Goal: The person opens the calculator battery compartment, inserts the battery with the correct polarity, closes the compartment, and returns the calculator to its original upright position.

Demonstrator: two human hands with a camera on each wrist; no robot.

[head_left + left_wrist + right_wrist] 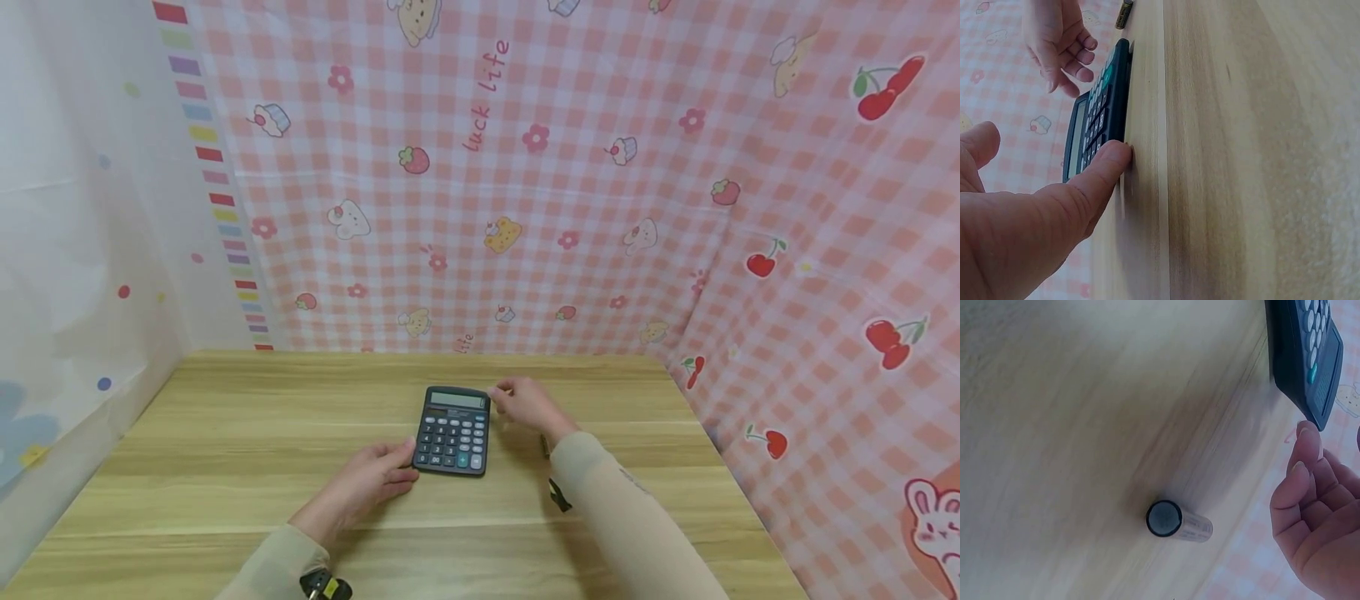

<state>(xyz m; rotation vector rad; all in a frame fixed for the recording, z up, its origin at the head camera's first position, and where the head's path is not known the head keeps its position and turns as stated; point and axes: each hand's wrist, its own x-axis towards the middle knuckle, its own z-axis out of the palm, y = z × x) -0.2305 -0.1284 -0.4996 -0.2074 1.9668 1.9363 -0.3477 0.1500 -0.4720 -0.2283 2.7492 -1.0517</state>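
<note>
A dark calculator (452, 432) lies face up on the wooden table, a 0 in its display. My left hand (369, 479) is at its lower left corner; in the left wrist view one fingertip (1116, 154) rests against the casing, while the thumb stays apart from it. At the upper right corner is my right hand (525, 403), fingers loosely bent. The right wrist view has its fingertips (1307, 447) right at the calculator's corner (1319, 419). Near the right wrist is a battery (1192, 526), its round end facing that camera; the forearm partly covers it in the head view.
The wooden table (247, 450) runs back to a pink checked cloth (450, 208) with printed fruit and animals. A similar cloth hangs along the right side, and a white dotted one (82, 275) along the left. Black straps (324, 585) show at the wrists.
</note>
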